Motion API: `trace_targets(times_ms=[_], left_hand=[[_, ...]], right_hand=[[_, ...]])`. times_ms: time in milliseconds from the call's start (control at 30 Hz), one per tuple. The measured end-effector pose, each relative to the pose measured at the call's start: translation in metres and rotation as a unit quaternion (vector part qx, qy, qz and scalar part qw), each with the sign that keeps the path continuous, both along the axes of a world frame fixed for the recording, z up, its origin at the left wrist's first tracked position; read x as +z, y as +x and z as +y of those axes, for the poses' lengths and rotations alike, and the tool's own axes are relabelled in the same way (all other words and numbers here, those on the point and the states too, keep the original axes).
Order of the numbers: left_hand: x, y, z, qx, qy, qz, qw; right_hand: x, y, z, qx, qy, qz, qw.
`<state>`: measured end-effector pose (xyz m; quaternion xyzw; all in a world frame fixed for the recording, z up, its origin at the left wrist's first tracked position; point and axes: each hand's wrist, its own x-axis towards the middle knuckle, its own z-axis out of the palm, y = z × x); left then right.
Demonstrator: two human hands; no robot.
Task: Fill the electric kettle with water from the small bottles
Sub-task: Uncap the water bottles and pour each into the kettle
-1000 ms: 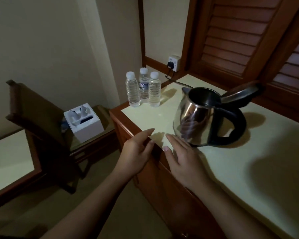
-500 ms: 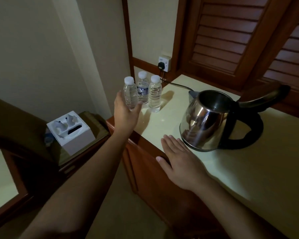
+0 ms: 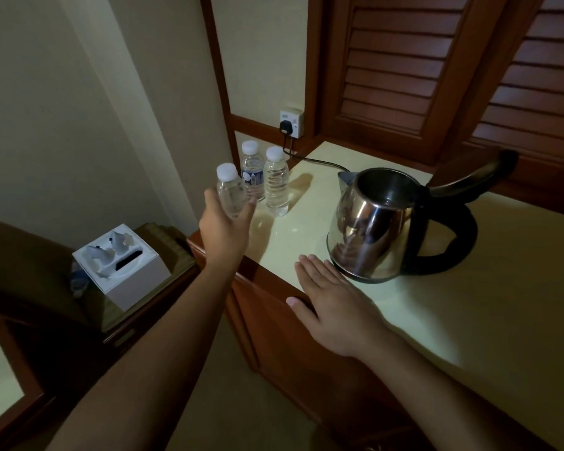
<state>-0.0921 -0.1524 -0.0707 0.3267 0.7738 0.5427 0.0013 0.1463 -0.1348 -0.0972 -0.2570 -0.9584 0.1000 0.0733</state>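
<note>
My left hand [image 3: 224, 227] grips a small clear water bottle [image 3: 231, 193] with a white cap, lifted off the counter and tilted a little. Two more capped bottles [image 3: 276, 183] stand together at the counter's back left corner. The steel electric kettle [image 3: 376, 222] with a black handle stands on the cream counter [image 3: 469, 304], its lid [image 3: 472, 175] swung open. My right hand [image 3: 334, 299] rests flat on the counter's front edge, just left of the kettle's base, fingers straight.
The kettle's black cord [image 3: 313, 161] runs to a plug in the wall socket [image 3: 292, 123] behind the bottles. A white box [image 3: 124, 263] sits on a lower wooden side table to the left. Wooden louvred shutters [image 3: 437, 76] rise behind the counter.
My left hand left the counter edge, reached the nearest bottle, closed round it and has lifted it clear of the other two. My right hand stays flat by the kettle.
</note>
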Motion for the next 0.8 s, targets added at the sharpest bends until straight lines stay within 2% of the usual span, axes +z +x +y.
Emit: trace_targets(times_ms=[133,267,333,467,600,700,800], left_hand=[[0.004,0.03,-0.047,-0.069,0.013,-0.003,0.998],[0.012,0.06,-0.086,-0.181,0.006,0.03,0.983],[0.016,0.075,-0.098,-0.217,-0.002,0.051,0.975],[0.025,0.101,-0.111,-0.284,-0.018,0.09,0.954],[0.037,0.118,-0.111,-0.323,-0.018,0.089,0.942],[0.044,0.129,-0.108,-0.369,-0.008,0.042,0.929],[0.051,0.14,-0.104,-0.415,-0.022,-0.038,0.909]], right_hand=[[0.013,0.005,-0.008,-0.01,-0.031,0.122,0.992],[0.05,0.014,-0.019,-0.034,-0.072,0.32,0.944],[0.076,0.017,-0.023,-0.033,-0.073,0.364,0.928],[0.115,0.029,-0.024,-0.01,-0.018,0.343,0.939],[0.129,0.048,-0.012,0.003,0.041,0.317,0.948],[0.138,0.06,-0.007,0.016,0.065,0.306,0.95],[0.15,0.075,-0.01,0.009,0.065,0.248,0.966]])
